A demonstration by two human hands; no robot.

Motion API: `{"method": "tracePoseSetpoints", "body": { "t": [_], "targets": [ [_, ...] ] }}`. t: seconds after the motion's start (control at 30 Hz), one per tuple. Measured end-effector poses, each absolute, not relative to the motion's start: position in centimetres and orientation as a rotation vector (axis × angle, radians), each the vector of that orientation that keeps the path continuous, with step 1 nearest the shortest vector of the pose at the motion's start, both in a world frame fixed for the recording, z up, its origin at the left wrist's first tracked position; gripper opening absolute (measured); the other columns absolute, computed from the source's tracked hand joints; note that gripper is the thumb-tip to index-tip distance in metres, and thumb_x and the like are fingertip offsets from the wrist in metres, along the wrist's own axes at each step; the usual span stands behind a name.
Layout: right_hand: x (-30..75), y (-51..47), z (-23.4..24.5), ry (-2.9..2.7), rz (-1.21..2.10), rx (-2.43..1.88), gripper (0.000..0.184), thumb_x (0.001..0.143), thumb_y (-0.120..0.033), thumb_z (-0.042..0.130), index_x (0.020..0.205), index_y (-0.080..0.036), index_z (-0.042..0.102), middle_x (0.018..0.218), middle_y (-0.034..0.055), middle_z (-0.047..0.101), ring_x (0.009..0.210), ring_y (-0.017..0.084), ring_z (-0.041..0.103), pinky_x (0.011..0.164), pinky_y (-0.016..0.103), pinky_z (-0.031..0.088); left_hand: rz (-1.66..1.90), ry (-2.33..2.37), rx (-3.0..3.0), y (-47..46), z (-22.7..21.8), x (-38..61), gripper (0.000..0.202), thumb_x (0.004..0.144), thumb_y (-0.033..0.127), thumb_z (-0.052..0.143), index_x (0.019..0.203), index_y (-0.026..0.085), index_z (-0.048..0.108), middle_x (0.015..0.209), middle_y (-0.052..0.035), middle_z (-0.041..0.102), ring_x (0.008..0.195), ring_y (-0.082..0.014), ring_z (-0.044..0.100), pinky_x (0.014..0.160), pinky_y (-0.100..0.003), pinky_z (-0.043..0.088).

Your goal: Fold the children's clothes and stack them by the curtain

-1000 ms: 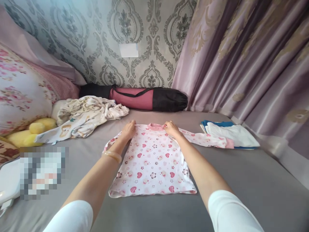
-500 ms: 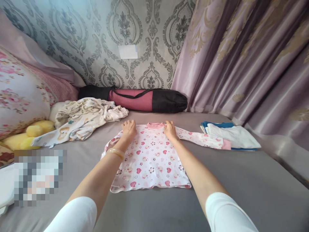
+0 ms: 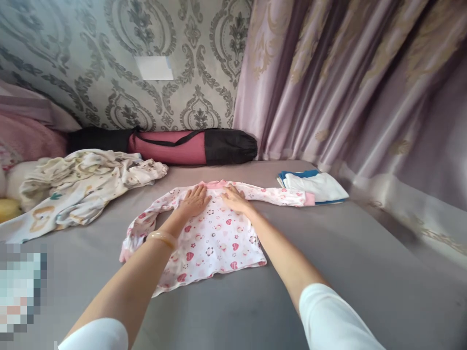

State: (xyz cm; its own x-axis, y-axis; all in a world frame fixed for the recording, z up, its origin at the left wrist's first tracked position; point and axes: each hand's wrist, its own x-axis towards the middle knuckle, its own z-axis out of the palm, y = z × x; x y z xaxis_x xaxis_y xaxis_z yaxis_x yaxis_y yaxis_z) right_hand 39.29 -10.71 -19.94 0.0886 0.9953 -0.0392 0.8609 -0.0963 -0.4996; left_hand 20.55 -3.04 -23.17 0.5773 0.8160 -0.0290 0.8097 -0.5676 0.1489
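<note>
A small white long-sleeved shirt (image 3: 215, 238) with pink hearts and a pink collar lies flat on the grey bed sheet (image 3: 346, 272), sleeves spread to both sides. My left hand (image 3: 195, 201), a pale bangle on its wrist, rests palm-down on the shirt's chest just below the collar, fingers stretched out. Beside it, my right hand (image 3: 233, 198) also lies flat on the fabric, fingers extended. Neither hand grips anything.
A heap of crumpled cream printed clothes (image 3: 83, 182) lies to the left. Folded white and blue garments (image 3: 314, 185) are stacked at the right. A red and black rolled bag (image 3: 189, 146) lies along the wall. Purple curtains (image 3: 346, 87) hang on the right.
Both hands slid from the shirt's shoulders inward and down onto its chest and flattened out. The view has swung to the right.
</note>
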Motion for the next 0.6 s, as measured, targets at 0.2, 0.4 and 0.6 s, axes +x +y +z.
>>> {"method": "tracePoseSetpoints", "body": {
  "t": [0.2,0.4,0.6],
  "targets": [
    [51.7,-16.5,-14.8,-1.216,0.176,-2.113,0.039,0.092,-0.023,0.036,0.120,-0.016,0.062,0.120,0.0075,0.066,0.112,0.017,0.059,0.095,0.025,0.042,0.252,1.362,2.751,-3.8,-20.5,22.9,0.036,0.091,0.031,0.041,0.121,0.019,0.058,0.138,-0.0155,0.050,0.123,-0.0302,0.050,0.103,-0.045,0.037],
    [60.3,-23.3,-14.4,-0.774,-0.015,-2.599,0.043,0.089,-0.037,0.045,0.118,-0.013,0.065,0.117,0.0173,0.066,0.110,0.027,0.060,0.090,0.032,0.043,0.553,1.004,2.620,-4.7,-19.5,29.3,0.028,0.087,0.018,0.041,0.084,0.018,0.069,0.098,-0.0098,0.069,0.098,-0.0227,0.063,0.093,-0.036,0.046],
    [60.6,-23.2,-17.2,-0.841,0.092,-2.632,0.050,0.080,-0.048,0.056,0.111,-0.009,0.066,0.109,0.0206,0.068,0.103,0.029,0.063,0.081,0.033,0.047,0.571,0.976,2.587,-5.0,-20.4,34.5,0.025,0.084,0.016,0.046,0.078,0.016,0.070,0.090,-0.0079,0.071,0.090,-0.0191,0.065,0.083,-0.028,0.048]
  ]
}}
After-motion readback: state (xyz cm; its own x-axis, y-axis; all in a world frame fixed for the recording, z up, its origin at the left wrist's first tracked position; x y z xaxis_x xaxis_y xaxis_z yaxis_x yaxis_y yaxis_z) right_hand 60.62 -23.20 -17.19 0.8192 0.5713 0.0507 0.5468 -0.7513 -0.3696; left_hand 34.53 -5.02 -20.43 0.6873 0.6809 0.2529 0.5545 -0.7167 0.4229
